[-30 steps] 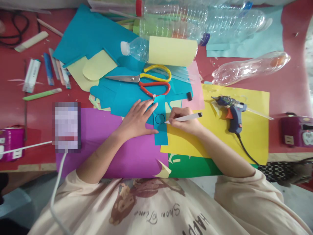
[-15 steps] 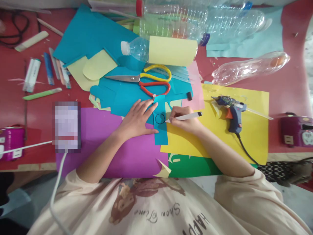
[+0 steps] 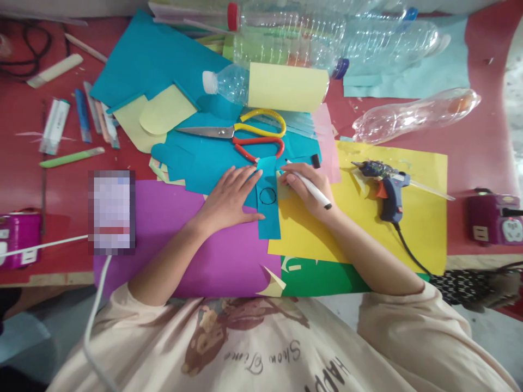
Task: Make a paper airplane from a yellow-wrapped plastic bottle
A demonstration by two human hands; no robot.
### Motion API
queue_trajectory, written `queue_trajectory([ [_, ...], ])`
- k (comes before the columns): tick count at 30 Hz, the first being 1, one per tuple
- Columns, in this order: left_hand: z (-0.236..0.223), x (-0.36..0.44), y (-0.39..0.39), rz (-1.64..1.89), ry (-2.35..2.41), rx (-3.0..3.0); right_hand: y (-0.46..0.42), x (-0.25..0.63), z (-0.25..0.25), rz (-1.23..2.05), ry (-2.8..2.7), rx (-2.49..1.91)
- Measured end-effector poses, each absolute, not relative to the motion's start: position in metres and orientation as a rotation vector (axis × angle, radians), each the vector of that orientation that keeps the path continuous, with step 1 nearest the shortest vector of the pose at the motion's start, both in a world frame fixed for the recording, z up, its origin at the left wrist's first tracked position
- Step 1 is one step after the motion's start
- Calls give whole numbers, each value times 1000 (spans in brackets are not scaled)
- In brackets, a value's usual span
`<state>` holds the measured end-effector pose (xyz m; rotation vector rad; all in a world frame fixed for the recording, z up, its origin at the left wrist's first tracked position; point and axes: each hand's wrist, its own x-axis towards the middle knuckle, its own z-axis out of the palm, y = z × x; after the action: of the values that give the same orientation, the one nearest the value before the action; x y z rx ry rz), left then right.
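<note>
A narrow blue paper strip (image 3: 269,224) with a black circle (image 3: 268,196) drawn on it lies in front of me. Flat beside it, fingers stretched out, my left hand (image 3: 229,198) touches the strip's left edge with its fingertips. My right hand (image 3: 307,195), just right of the strip, grips a white marker (image 3: 312,189). The marker's tip points up and away, lifted off the circle. Above that hand sits a small black cap (image 3: 315,161). Scissors with yellow and red handles (image 3: 224,132) lie beyond my left hand.
Purple (image 3: 175,239) and yellow (image 3: 425,218) sheets cover the near table. On the yellow one rests a glue gun (image 3: 392,198). Several plastic bottles lie at the back, one wrapped in pale yellow paper (image 3: 288,87). A phone (image 3: 111,212) with a cable is at left, near several markers.
My right hand has drawn the marker away from the circle. Its tip now points up and away, and its back end has swung down toward me. My left hand stays in place.
</note>
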<state>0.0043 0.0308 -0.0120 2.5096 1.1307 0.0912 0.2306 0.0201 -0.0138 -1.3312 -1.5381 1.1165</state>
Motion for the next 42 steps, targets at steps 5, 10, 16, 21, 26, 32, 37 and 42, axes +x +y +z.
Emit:
queue_trajectory([
  [5, -9, 6, 32, 83, 1130, 2495, 26, 230, -23, 1121, -1599, -1222],
  [10, -7, 7, 32, 60, 1156, 2480, 32, 228, -25, 1149, -1610, -1207],
  [16, -6, 6, 32, 89, 1160, 2496, 53, 227, -27, 1067, -1698, -1212],
  [21, -8, 4, 33, 138, 1200, 2483, 51, 225, -16, 947, -1705, -1261],
  [26, -13, 1, 35, 141, 1246, 2451, 21, 225, -4, 1002, -1705, -1288],
  [32, -19, -1, 34, 176, 1209, 2481, 8, 226, -9, 1339, -1499, -1251],
  [37, -15, 1, 32, 159, 1196, 2514, 10, 220, -7, 1390, -1470, -1248],
  [42, -14, 4, 28, 149, 1227, 2507, 6, 219, -4, 1397, -1494, -1282],
])
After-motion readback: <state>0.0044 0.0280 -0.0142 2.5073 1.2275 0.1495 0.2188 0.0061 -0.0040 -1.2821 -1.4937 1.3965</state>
